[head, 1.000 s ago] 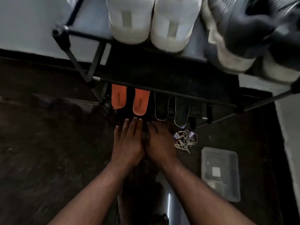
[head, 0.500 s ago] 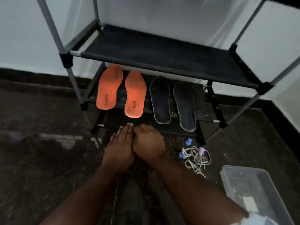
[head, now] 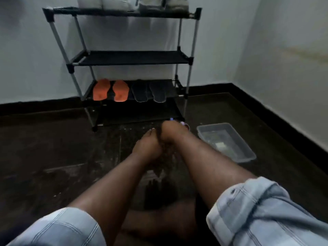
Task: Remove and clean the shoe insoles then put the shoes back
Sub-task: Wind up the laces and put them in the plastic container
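Your left hand (head: pixel 148 147) and right hand (head: pixel 173 131) are side by side over the dark wet floor (head: pixel 53 157), touching, left fingers straight w/ nothing in them; right one's blurred, can't tell how its fingers lie. Both orange foam insoles (head: pixel 111 92) and both dark grey insoles (head: pixel 150 92) lie flat on the black metal-frame shoe rack (head: pixel 131 57), third shelf down (shoes (head: pixel 134 3) up top, cropped). Clear plastic tub (head: pixel 226 142) sits on the floor just right of your right hand.
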`<move>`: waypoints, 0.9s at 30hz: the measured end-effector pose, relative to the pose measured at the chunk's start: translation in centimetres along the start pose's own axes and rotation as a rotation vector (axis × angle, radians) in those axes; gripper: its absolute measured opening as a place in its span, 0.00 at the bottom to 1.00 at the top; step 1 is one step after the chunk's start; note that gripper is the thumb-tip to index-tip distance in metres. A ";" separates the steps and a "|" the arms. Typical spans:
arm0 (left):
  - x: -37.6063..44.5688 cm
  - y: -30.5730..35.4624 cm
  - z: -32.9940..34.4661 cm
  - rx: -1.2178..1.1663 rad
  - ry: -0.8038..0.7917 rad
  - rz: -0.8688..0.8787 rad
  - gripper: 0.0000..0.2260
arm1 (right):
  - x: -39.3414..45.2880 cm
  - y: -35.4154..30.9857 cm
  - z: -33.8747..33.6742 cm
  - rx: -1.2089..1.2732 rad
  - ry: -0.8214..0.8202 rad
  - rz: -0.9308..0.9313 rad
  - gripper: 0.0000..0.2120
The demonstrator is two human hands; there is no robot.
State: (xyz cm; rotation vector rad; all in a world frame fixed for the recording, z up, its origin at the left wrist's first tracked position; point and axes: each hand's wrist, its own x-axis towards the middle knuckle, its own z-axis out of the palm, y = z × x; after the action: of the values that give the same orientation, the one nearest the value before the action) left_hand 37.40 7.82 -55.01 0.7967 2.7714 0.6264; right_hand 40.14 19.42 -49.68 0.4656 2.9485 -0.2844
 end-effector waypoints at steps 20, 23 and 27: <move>9.7 15.4 18.2 -0.564 -0.286 -0.203 0.11 | 1.2 34.1 4.5 0.251 0.104 0.675 0.17; 11.5 16.0 19.0 -0.742 -0.271 -0.304 0.07 | 2.8 35.7 6.2 0.288 0.040 0.695 0.18; 13.4 14.7 21.3 -0.954 -0.343 -0.399 0.20 | 3.4 35.8 7.2 0.328 0.088 0.721 0.17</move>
State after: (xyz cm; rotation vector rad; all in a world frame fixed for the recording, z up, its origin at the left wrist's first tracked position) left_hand 39.19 33.62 -68.30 0.1109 1.8732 1.3763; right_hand 49.12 52.32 -63.11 1.5473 2.5779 -0.6521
